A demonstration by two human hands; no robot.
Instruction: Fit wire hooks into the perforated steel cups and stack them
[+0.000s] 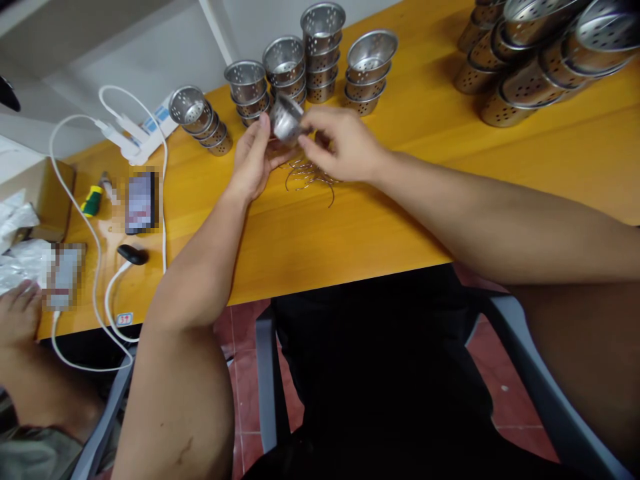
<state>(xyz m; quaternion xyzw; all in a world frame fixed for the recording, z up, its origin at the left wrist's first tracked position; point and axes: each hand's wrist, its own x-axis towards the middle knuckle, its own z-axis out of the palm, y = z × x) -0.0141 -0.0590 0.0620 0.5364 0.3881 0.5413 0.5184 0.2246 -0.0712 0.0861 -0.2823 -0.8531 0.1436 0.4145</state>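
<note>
My left hand (255, 159) and my right hand (340, 143) meet over the yellow wooden table (400, 213), both holding one small perforated metal cup (286, 120) just above the surface. The left fingers grip its left side and the right fingers pinch its right rim. Directly under the hands lies a loose pile of thin bent wire handles (310, 177). Just beyond the hands stand several short stacks of the same metal cups (320, 53).
A big heap of stacked cups (540, 60) fills the far right corner. At the left lie a white power strip with cables (125, 137), a phone (141, 201), a green-yellow tool (92, 200), a black object (132, 254). Another person's foot (17, 313) rests at the left edge.
</note>
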